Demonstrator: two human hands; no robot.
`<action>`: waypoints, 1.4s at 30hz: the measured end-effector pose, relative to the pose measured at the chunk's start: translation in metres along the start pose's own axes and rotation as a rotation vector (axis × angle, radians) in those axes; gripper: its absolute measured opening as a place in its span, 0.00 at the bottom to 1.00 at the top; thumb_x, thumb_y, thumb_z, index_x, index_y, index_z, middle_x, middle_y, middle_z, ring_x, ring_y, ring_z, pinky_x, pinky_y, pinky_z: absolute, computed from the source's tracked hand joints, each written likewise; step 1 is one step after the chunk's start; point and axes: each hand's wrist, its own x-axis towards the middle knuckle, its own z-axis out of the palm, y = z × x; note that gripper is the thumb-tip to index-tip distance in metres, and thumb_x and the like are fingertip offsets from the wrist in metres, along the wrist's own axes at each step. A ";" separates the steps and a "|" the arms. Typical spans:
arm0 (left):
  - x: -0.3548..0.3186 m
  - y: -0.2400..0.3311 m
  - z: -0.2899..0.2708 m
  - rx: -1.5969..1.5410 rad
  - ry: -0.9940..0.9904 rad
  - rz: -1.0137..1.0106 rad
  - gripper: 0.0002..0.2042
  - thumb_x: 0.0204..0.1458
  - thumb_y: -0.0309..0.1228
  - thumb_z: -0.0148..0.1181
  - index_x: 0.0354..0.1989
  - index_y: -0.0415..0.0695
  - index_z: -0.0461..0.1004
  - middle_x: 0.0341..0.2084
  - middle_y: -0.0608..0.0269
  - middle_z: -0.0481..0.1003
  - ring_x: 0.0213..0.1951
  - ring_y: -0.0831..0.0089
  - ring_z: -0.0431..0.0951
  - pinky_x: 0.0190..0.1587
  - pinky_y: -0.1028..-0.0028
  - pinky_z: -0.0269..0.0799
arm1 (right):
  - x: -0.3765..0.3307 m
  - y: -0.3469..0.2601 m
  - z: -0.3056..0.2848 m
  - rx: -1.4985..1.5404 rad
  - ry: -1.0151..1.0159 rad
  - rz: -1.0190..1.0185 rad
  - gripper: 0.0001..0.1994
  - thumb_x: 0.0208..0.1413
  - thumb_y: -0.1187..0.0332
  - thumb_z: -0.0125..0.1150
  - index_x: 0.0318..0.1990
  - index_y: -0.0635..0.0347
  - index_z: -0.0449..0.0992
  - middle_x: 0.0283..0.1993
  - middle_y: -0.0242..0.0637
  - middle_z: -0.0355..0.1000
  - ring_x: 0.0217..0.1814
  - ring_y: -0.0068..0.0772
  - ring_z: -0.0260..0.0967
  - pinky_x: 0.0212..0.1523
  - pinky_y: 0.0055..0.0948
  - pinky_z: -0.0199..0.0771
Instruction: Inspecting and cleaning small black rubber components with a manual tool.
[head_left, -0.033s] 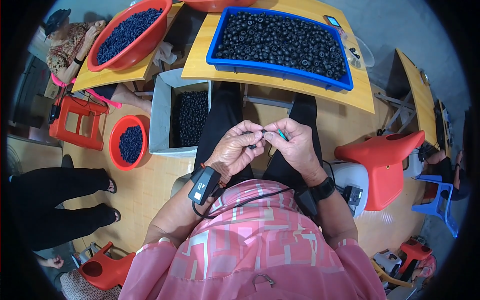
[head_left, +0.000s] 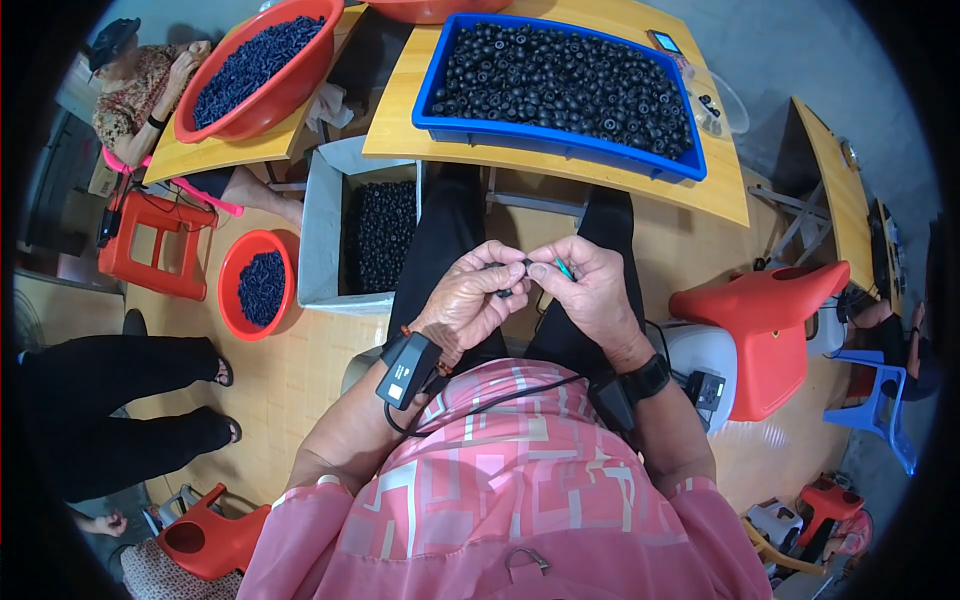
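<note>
Above my lap, my two hands meet at the fingertips. My left hand (head_left: 478, 292) is closed in a pinch on a small black part (head_left: 527, 264); another dark piece (head_left: 504, 293) shows among its lower fingers. My right hand (head_left: 592, 288) is closed around a thin green stick-like tool (head_left: 566, 269), its thumb and forefinger pressed up to the black part. The tool's tip is hidden by the fingers. Beyond my hands a blue tray (head_left: 560, 147) on the table holds many small round black parts (head_left: 560, 85).
A grey box (head_left: 322, 225) of black parts stands left of my legs, beside a red basin (head_left: 226, 285) of dark slim pieces. A larger red basin (head_left: 305, 85) sits on the left table. Red stools (head_left: 760, 330) flank me. People sit or stand nearby. A cable (head_left: 500, 400) crosses my lap.
</note>
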 end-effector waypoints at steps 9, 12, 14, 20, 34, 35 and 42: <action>-0.001 -0.002 0.000 -0.080 -0.026 -0.032 0.04 0.57 0.21 0.58 0.38 0.40 0.77 0.32 0.57 0.76 0.30 0.73 0.72 0.30 0.76 0.65 | 0.000 -0.007 -0.005 0.016 -0.022 0.092 0.06 0.58 0.73 0.62 0.40 0.68 0.77 0.32 0.32 0.77 0.35 0.15 0.71 0.37 0.19 0.72; -0.001 -0.001 0.000 -0.110 -0.039 -0.019 0.05 0.57 0.22 0.59 0.40 0.40 0.77 0.33 0.56 0.76 0.30 0.73 0.72 0.31 0.76 0.66 | -0.002 -0.002 -0.007 0.087 0.046 0.159 0.08 0.59 0.73 0.61 0.42 0.67 0.77 0.35 0.34 0.77 0.37 0.16 0.71 0.40 0.20 0.72; -0.001 0.000 0.001 -0.121 -0.035 -0.007 0.05 0.57 0.23 0.59 0.41 0.39 0.77 0.33 0.55 0.77 0.30 0.73 0.72 0.31 0.76 0.66 | -0.003 -0.008 -0.009 0.011 0.057 0.109 0.08 0.59 0.73 0.61 0.43 0.67 0.76 0.37 0.35 0.77 0.38 0.19 0.72 0.41 0.22 0.73; -0.001 0.001 -0.001 -0.164 -0.026 0.005 0.09 0.57 0.22 0.58 0.45 0.37 0.75 0.33 0.54 0.77 0.32 0.71 0.75 0.34 0.73 0.69 | -0.008 -0.012 0.001 -0.230 0.011 -0.135 0.09 0.59 0.73 0.60 0.45 0.67 0.75 0.37 0.43 0.76 0.39 0.35 0.77 0.41 0.29 0.75; -0.002 0.003 -0.002 -0.138 -0.016 0.063 0.09 0.56 0.20 0.57 0.44 0.36 0.74 0.33 0.56 0.77 0.32 0.71 0.77 0.33 0.73 0.68 | -0.006 -0.007 0.006 -0.382 0.021 -0.241 0.10 0.55 0.75 0.64 0.44 0.66 0.78 0.31 0.42 0.72 0.28 0.38 0.74 0.28 0.29 0.72; -0.002 0.003 -0.002 -0.138 -0.017 0.062 0.09 0.56 0.20 0.57 0.44 0.36 0.74 0.33 0.56 0.77 0.32 0.71 0.77 0.33 0.73 0.68 | -0.005 -0.007 0.005 -0.383 0.021 -0.241 0.10 0.55 0.75 0.64 0.44 0.66 0.78 0.31 0.42 0.72 0.28 0.38 0.74 0.28 0.29 0.72; -0.002 0.004 -0.001 -0.118 0.010 0.066 0.08 0.56 0.21 0.57 0.44 0.36 0.75 0.32 0.57 0.77 0.31 0.72 0.75 0.32 0.73 0.67 | -0.004 -0.006 0.004 -0.421 0.015 -0.291 0.11 0.55 0.74 0.64 0.45 0.66 0.78 0.31 0.41 0.72 0.27 0.38 0.74 0.28 0.30 0.73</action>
